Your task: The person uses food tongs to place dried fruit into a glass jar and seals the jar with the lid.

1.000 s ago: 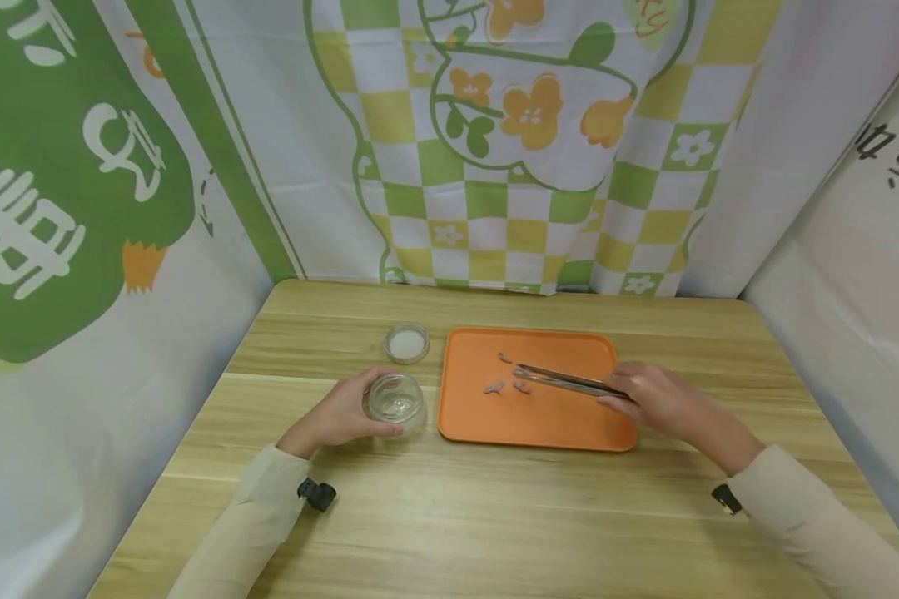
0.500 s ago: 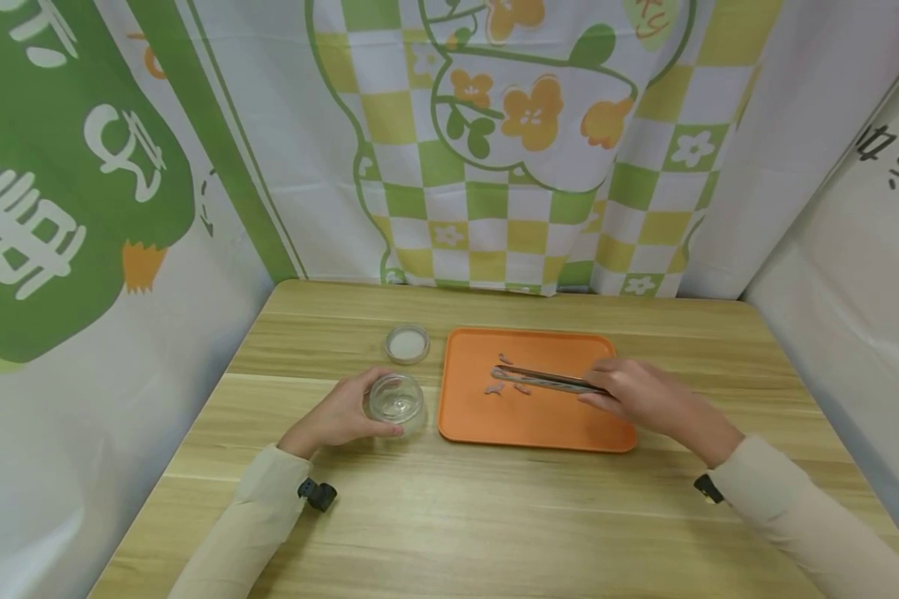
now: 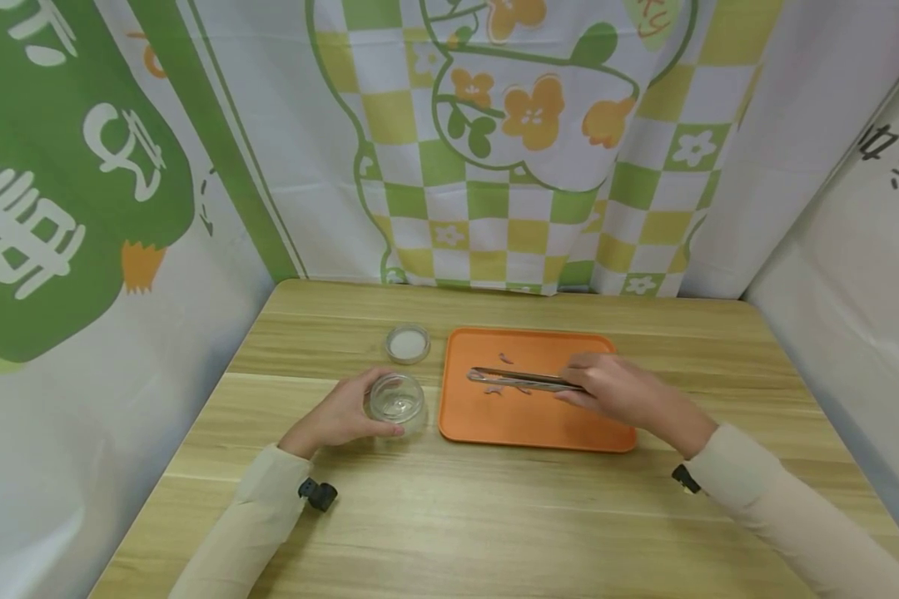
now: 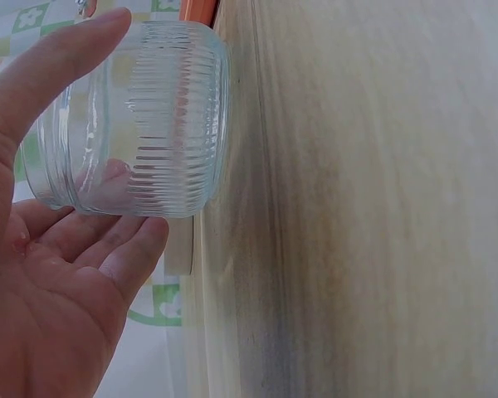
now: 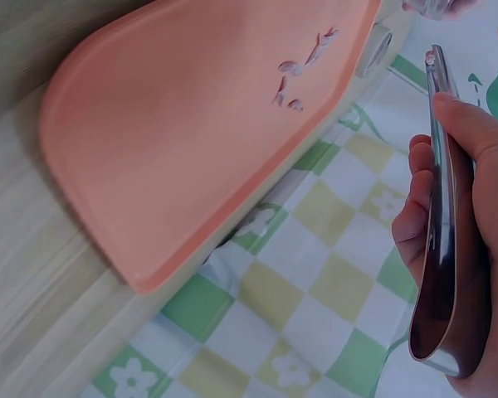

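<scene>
My left hand (image 3: 345,410) holds a clear glass jar (image 3: 397,399) upright on the table, left of the orange tray. In the left wrist view, the thumb lies along one side of the ribbed jar (image 4: 170,124) and the fingers along the other. Metal tongs (image 3: 524,379) are gripped in my right hand (image 3: 614,389) above the tray. Between the tong tips, a small pinkish piece (image 5: 431,58) shows in the right wrist view. Several small purplish, curled pieces (image 3: 494,389) lie on the tray (image 3: 562,428), partly hidden behind the tongs.
Behind the jar lies a round, shallow, clear-rimmed disc (image 3: 408,344) with a whitish middle, like a lid. All stand on a wooden table (image 3: 449,516). Patterned cloth (image 3: 487,208) hangs at the table's back edge, with more cloth on both sides.
The right hand and tongs have moved left over the tray, bringing the tong tips nearer the jar. The left hand and jar have stayed in place.
</scene>
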Tool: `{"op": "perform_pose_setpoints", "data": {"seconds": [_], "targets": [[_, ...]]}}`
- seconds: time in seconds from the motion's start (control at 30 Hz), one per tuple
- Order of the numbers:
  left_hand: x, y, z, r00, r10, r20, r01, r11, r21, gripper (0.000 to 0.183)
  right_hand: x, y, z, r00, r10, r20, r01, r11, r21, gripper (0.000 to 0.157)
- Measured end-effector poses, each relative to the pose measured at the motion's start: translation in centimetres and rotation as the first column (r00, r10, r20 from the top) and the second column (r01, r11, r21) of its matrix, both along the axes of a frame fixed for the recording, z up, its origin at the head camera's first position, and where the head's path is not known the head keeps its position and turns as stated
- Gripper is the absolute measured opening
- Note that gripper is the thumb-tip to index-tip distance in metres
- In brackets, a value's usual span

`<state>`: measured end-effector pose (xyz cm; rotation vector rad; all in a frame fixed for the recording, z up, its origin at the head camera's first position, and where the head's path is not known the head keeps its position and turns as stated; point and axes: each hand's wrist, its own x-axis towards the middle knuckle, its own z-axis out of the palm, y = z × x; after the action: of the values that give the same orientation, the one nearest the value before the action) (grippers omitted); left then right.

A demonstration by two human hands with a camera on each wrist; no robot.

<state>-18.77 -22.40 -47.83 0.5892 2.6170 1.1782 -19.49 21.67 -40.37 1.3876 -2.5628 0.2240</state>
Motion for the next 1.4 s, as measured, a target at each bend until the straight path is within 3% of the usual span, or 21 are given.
{"op": "perform_pose_setpoints", "data": {"seconds": [0.23,0.83,1.1,1.4], "targets": [[0.0,-0.1,-0.2,1.0,-0.003,-0.023,0.002,1.0,-0.013,0.088,-0.1,-1.7,0.4,0.999,-0.002,0.037,0.002,1.0,0.011,0.016],[0.0,-0.1,0.0,1.0,-0.007,-0.02,0.007,1.0,-0.005,0.09,-1.0,-6.6,1.3,0.993,0.109,0.045,-0.11,0.994,0.005,0.016],[0.1,-0.2,-0.1,0.999,-0.019,-0.026,0.019,1.0,0.001,0.088,-1.4,-8.5,0.9,0.986,0.15,0.072,-0.149,0.989,-0.015,0.016],[0.1,-0.1,0.0,1.0,-0.006,-0.003,0.006,1.0,0.019,0.088,-1.6,-9.7,-0.2,0.989,0.128,0.077,-0.129,0.992,0.013,0.017]]}}
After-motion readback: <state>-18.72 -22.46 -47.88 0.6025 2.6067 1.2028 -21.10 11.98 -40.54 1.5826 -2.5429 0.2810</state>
